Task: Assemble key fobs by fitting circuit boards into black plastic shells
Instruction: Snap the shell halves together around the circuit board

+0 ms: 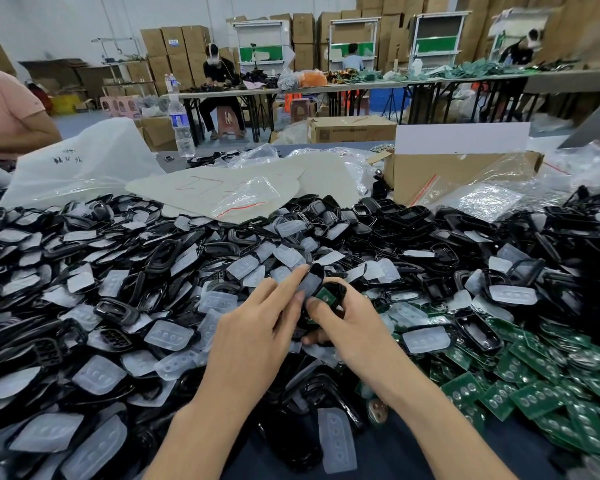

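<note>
At frame centre, above the heap, a black shell (pixel 313 276) is held with a green circuit board (pixel 327 296) against it. The right hand (pixel 355 323) is curled round it, thumb on the board. The left hand (pixel 253 330) has its fingers laid nearly straight on the shell, thumb hidden, so its grip cannot be told. Loose shells (pixel 118 310) and clear pads (pixel 168 336) are heaped all round, with spare boards (pixel 534 396) piled at right.

1. Black shell (pixel 316 269): glossy, raised off the heap at mid-worktop (pixel 413 455), tilted, translucent pad (pixel 309 283) in it.
2. Circuit board (pixel 326 296): green, seated against this shell, partly hidden.
3. Loose shells (pixel 118 310): heaped edge to edge, many with pads.
4. Loose boards (pixel 534 396): green, overlapping, near right corner.
</note>
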The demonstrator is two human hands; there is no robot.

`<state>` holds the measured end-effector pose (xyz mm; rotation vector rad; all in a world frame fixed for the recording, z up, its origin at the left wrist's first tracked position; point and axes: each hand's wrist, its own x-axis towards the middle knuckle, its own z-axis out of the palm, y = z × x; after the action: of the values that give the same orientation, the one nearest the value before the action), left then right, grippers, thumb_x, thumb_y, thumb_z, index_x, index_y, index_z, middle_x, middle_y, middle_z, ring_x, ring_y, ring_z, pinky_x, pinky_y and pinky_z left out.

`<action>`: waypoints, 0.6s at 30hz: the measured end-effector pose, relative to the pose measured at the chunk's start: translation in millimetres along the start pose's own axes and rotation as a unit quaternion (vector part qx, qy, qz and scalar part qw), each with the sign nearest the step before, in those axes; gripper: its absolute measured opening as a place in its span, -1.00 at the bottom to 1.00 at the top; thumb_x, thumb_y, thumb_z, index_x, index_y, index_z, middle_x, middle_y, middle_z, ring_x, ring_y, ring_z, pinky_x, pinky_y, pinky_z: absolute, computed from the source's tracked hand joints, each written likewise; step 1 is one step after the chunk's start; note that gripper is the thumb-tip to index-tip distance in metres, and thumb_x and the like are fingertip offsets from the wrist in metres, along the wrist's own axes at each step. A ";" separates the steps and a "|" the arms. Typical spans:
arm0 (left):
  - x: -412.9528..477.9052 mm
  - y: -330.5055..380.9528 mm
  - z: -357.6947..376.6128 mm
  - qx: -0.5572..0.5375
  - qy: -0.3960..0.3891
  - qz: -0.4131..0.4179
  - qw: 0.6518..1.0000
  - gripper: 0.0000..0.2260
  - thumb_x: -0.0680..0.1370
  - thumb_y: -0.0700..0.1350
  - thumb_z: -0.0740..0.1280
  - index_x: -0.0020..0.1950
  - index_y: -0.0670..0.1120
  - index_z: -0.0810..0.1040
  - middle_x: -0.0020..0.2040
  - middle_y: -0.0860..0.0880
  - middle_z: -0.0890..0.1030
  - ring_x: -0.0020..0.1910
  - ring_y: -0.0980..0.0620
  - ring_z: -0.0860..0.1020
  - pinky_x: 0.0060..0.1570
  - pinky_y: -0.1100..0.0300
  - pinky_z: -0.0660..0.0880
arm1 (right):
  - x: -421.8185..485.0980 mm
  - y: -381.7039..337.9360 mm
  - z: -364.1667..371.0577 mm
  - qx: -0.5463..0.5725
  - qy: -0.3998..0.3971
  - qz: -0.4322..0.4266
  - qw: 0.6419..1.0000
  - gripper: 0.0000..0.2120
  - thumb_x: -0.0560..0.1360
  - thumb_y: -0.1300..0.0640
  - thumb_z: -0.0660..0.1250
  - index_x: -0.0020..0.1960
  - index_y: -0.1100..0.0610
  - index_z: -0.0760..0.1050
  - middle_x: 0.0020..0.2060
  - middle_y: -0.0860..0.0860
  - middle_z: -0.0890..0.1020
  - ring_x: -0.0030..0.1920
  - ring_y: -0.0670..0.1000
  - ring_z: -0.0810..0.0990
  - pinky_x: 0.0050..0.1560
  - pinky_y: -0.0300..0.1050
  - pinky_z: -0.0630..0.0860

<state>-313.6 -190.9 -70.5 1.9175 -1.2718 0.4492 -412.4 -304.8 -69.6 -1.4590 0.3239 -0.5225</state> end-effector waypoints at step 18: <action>-4.6 4.3 1.3 -0.051 -0.127 -0.001 0.991 -0.59 0.69 0.20 -0.02 0.54 0.25 0.29 -0.07 0.10 0.44 -0.17 0.05 0.54 -0.18 0.06 0.54 | -7.6 4.0 0.3 -0.058 0.055 -0.042 0.996 -0.53 0.47 -0.44 0.18 0.01 -0.07 0.52 -0.17 -0.19 0.69 -0.10 -0.23 0.65 -0.08 -0.33 0.53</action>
<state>-319.7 -189.9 -72.6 1.9331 -1.4261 0.1386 -418.2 -300.5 -74.3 -1.5645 0.3869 -0.6630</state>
